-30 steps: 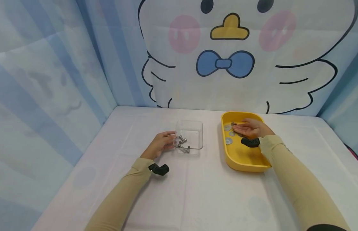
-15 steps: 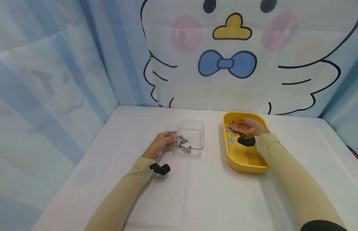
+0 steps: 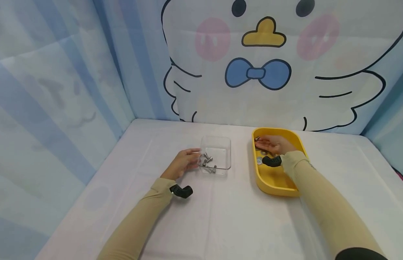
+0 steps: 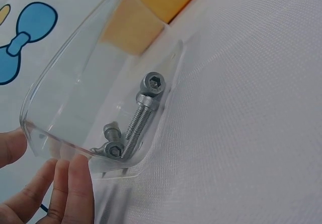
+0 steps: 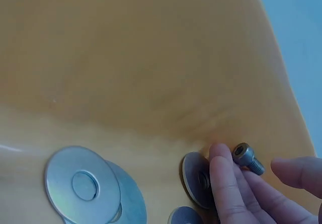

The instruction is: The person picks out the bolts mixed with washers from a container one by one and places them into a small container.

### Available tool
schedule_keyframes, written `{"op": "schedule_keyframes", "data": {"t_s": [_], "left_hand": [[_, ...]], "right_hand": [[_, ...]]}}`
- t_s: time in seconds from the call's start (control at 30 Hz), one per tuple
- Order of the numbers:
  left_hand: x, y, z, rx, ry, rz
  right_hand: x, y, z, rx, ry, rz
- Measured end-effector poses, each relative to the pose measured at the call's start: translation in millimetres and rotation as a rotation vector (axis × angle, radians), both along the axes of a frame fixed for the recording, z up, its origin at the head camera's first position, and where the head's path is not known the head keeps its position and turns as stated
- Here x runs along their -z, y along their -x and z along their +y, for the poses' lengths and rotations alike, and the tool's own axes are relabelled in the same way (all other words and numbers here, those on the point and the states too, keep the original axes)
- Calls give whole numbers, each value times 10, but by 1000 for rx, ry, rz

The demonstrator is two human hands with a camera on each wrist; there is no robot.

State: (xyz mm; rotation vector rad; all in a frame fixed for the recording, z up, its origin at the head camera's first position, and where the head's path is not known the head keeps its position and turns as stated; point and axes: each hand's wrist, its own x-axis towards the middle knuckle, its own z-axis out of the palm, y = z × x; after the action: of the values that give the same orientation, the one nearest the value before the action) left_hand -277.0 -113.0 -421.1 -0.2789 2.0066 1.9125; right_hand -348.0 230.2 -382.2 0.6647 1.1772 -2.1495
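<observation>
In the head view, my left hand (image 3: 182,163) is at the left side of a clear plastic box (image 3: 223,153) on the table. Its straight fingers (image 4: 78,183) touch the outside of the wall, with the thumb near the rim. Several socket head screws (image 4: 138,123) lie inside. My right hand (image 3: 274,143) reaches into a yellow tray (image 3: 276,189). One socket head screw (image 5: 247,158) lies against its extended fingers; the thumb tip stands a little apart from it. Beside these fingers a washer (image 5: 197,179) leans against the tray wall.
More flat washers (image 5: 83,183) overlap in the tray, left of the right hand in the right wrist view. White cloth (image 3: 234,216) covers the table. A curtain printed with a cartoon figure (image 3: 253,101) hangs behind the table.
The right hand has moved left inside the tray, toward its far left corner, and the screw by its fingertips has shifted with it. The left hand stays at the box.
</observation>
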Motion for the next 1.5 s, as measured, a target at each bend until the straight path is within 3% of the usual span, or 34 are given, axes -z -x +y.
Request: {"op": "schedule_keyframes", "data": {"t_s": [0.3,0.97,1.5], "left_hand": [[4,-11,5,-14,5,-12],[65,-25,9,-9,0,-12],[20,10,-8,2,-6,-8]], "right_hand": [[32,19,-14,-50,-42,45],[141,-4,-84,-202,-306,256],[63,2,-55,-301,-352,364]]}}
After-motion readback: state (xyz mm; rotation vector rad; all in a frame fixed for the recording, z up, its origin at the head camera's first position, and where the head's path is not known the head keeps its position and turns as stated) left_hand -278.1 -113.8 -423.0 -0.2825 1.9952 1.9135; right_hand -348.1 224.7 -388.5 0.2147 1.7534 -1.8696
